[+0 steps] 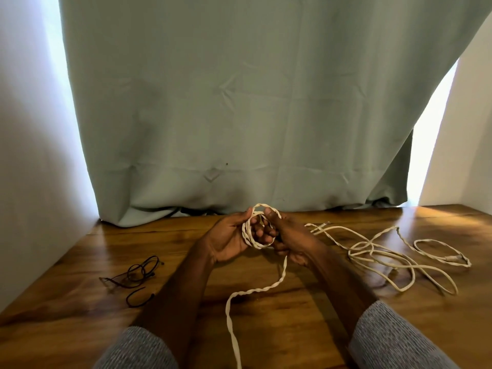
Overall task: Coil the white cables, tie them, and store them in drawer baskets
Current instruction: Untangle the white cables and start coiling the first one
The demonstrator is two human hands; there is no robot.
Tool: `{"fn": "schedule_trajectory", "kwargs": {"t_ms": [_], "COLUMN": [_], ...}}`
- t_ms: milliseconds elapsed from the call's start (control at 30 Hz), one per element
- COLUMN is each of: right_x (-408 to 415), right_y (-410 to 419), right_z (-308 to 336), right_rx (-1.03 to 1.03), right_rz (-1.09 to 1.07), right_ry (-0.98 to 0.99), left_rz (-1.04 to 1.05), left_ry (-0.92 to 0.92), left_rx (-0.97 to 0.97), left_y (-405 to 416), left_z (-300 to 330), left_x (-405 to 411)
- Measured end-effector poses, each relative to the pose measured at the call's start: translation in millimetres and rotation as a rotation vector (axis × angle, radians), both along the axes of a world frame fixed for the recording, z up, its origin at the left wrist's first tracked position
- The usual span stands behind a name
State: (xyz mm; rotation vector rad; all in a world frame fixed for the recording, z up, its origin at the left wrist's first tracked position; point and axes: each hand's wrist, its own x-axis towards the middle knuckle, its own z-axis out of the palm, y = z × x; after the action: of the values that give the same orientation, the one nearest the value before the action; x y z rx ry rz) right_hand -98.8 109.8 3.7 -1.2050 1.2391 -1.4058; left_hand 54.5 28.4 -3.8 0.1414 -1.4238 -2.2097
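White twisted cable, wound into a small coil (259, 226), was held between both hands above the wooden table (266, 302). The left hand (230, 237) cupped the coil from the left, palm turned toward it, with the thumb curled over the upper loop. The right hand (287, 239) gripped the coil from the right, its fingers passing through the ring; exactly how many loops they pinched could not be made out, as the fingers overlapped. Both hands were closed on the coil. Both grey sleeves (394, 339) were pushed back, forearms bare.

From the bottom of the coil, the free tail of cable (266, 288) dropped to the table between the forearms and ran toward the near edge, out of view.

Right of the hands, well apart from the coil, loose white cables (386, 258) lay in a tangle of open loops on the table. Left of the hands lay thin dark ties (135, 272), some looped and one a short curved piece.

Behind the table hung a pale green curtain (253, 102), its hem touching the far edge, with white walls on both sides.
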Motion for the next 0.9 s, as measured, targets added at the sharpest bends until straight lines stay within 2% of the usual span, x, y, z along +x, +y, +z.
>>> {"fn": "schedule_trajectory", "kwargs": {"t_ms": [167,300,400,500,700,833,900], "right_x": [12,13,5,2,13,17,19], "right_y": [-3,-1,-2,-7,-4,-2,-1], "right_z": [-2,-5,-6,-10,-16,-20,-21], "right_rx": [-0.109,-0.183,-0.247,-0.302,-0.195,-0.023,0.048], "right_rz": [-0.066,-0.103,-0.181,-0.288,-0.251,-0.184,-0.150], "right_ry": [0.108,0.276,0.321,0.466,0.419,0.296,0.334], "left_rz": [0.114,0.241,0.200,0.152,0.138,0.174,0.175], "left_ry": [-0.006,0.024,0.105,0.148,0.230,0.238,0.248], "left_rx": [0.023,0.156,0.229,0.254,0.258,0.231,0.217], "left_y": [-10,-13,-14,-12,-3,-5,-6], "left_z": [-6,-8,-5,-4,3,5,5], "left_x": [-3,-9,-7,-10,-19,-18,-18]}}
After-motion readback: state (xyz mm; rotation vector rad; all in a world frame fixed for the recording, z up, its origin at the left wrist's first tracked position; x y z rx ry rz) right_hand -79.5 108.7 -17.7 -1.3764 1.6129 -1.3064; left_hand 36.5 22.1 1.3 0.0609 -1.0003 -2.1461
